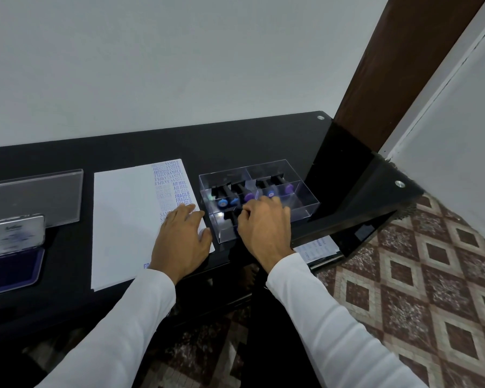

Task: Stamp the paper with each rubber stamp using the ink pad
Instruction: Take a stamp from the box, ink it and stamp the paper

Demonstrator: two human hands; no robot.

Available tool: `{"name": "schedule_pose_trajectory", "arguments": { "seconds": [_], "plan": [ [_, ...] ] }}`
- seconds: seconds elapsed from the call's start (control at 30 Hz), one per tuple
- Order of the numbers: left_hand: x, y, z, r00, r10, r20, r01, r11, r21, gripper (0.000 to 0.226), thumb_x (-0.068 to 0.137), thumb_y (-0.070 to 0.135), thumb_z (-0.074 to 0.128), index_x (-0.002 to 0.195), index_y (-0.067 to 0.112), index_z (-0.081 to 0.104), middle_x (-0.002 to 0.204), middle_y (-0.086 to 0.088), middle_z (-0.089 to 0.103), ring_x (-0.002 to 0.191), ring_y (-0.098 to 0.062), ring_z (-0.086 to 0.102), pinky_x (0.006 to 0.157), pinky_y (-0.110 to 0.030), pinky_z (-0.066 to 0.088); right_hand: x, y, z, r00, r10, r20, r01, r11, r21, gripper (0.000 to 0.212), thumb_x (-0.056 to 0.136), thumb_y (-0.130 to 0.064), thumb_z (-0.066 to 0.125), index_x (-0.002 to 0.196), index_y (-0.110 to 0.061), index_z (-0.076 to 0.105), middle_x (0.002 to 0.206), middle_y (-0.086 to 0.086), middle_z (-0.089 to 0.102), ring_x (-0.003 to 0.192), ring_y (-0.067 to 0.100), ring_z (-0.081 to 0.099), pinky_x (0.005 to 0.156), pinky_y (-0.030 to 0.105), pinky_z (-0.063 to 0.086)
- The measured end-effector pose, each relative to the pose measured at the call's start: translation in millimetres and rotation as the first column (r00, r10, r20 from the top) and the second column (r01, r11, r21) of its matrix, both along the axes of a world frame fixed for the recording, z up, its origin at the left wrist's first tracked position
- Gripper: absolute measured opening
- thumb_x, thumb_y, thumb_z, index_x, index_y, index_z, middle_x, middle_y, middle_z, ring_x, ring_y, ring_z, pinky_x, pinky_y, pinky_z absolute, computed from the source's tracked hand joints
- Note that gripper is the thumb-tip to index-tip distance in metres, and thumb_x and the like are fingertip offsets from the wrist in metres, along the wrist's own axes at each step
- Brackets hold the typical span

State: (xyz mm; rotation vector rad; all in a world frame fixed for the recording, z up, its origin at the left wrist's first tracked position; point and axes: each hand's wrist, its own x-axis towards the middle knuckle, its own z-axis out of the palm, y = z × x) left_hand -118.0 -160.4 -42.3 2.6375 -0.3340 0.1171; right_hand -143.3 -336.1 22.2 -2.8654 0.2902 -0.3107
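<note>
Stamp in grip: the right hand (263, 225) reached into the near compartment of the clear tray (305, 204), fingers curled down over a black-handled rubber stamp (232, 217). The fingertips hid the contact, so whether the stamp was truly pinched or only touched I could not tell.
Other stamps: four more (245, 191) lay on their sides in the row just beyond the knuckles, black bodies with round blue or purple caps facing the person; probably laid that way so the caps could be read and picked by colour.
Tray: rigid transparent plastic, thin straight walls and dividers, glossy. The far compartments looked vacant.
Paper: white matte sheet (123, 219) just left of the grip, its right edge almost against the tray. Purple and blue impressions (SAMPLE, AIR MAIL, FRAGILE) ran in a column along that edge.
Left hand: (181, 242) lay flat, fingers straight and spread, on the sheet's right part beside the tray; judged to be pinning the paper so it would not slide.
Ink pad: (11, 264) well to the left of both hands, past the paper; metal lid (14, 232) tipped up, dark violet pad exposed, ready for inking.
Acrylic stand: (34, 200) clear, behind the pad.
Table: (123, 147) black, smooth, slightly reflective.
Progress: judged well along, given the many prints.
</note>
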Motion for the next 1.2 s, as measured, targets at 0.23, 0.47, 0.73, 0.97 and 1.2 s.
{"name": "schedule_pose_trajectory", "arguments": {
  "seconds": [0.23,0.47,0.73,0.97,1.2],
  "plan": [
    [3.4,-13.9,30.6,0.997,0.058,0.055,-0.05,0.991,-0.124,0.045,0.103,0.034,0.051,0.145,0.017,0.052,0.156,-0.003,0.042,0.144,-0.023,0.036,0.114,-0.04,0.036,-2.1,-11.8,-1.4,0.992,0.067,0.111,-0.071,0.997,0.025,0.021,0.096,-0.031,0.051,0.098,-0.02,0.068,0.1,0.0,0.065,0.102,0.019,0.051,0.094,0.039,0.043],
    [18.6,-43.1,49.3,0.995,-0.048,0.089,0.059,0.991,-0.117,0.048,0.103,0.036,0.051,0.146,0.016,0.05,0.157,-0.004,0.041,0.148,-0.024,0.03,0.119,-0.041,0.031,4.2,-44.5,4.8,0.99,0.005,0.142,-0.021,0.994,0.105,0.016,0.091,-0.025,0.055,0.093,-0.017,0.068,0.099,0.002,0.064,0.101,0.024,0.052,0.086,0.038,0.048],
    [48.5,-78.7,53.0,0.982,-0.148,0.116,0.155,0.986,-0.061,0.048,0.1,0.036,0.053,0.144,0.015,0.052,0.154,-0.007,0.043,0.148,-0.026,0.03,0.121,-0.046,0.03,25.3,-84.0,13.5,0.995,-0.021,0.093,0.012,0.995,0.1,0.029,0.092,-0.027,0.056,0.115,-0.015,0.068,0.11,0.007,0.062,0.107,0.026,0.051,0.09,0.042,0.048],
    [76.5,-104.3,50.9,0.971,-0.215,0.104,0.216,0.976,0.001,0.05,0.099,0.036,0.054,0.145,0.017,0.051,0.156,-0.007,0.042,0.149,-0.026,0.028,0.123,-0.048,0.027,55.7,-103.7,13.3,0.999,0.045,0.031,-0.043,0.998,-0.047,0.03,0.098,-0.037,0.046,0.107,-0.016,0.065,0.111,0.007,0.061,0.103,0.025,0.047,0.086,0.04,0.045],
    [88.1,-115.8,38.4,0.961,-0.243,0.135,0.24,0.97,0.037,0.045,0.098,0.035,0.056,0.138,0.014,0.059,0.152,-0.011,0.048,0.146,-0.03,0.036,0.123,-0.051,0.023,73.4,-109.2,5.9,0.997,0.072,0.008,-0.07,0.983,-0.172,0.038,0.1,-0.039,0.042,0.097,-0.012,0.068,0.102,0.011,0.065,0.1,0.03,0.043,0.079,0.042,0.04]
  ]
}}
